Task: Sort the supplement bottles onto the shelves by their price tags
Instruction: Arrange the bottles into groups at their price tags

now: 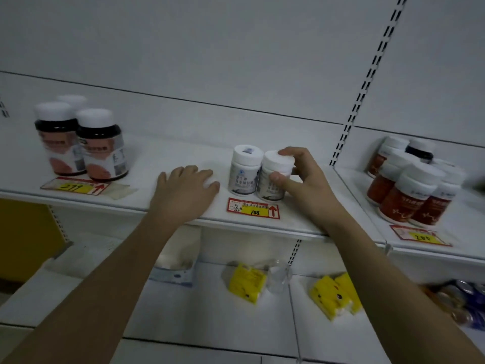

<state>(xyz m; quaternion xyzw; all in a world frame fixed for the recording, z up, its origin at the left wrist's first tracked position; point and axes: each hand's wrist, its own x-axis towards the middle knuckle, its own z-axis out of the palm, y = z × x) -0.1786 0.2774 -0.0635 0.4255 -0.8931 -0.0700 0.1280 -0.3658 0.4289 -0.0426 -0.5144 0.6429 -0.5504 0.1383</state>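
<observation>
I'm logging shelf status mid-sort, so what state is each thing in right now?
Right hand: grips the right white bottle, upright, capped.
Left hand: flat on the shelf, holding nothing.
Left white bottle: upright, capped, touching the gripped one.
108 tag: flat on the shelf edge below both.
Dark bottles: upright, capped.
Red bottles: upright, capped, bunched together.
Yellow packs: lying on the lower shelf.

Two small white plastic supplement bottles with grey labels [273, 177], upright, touching, on white metal shelf [183, 153], behind red-and-yellow price tag marked 108 [253, 208]; right one gripped.
</observation>
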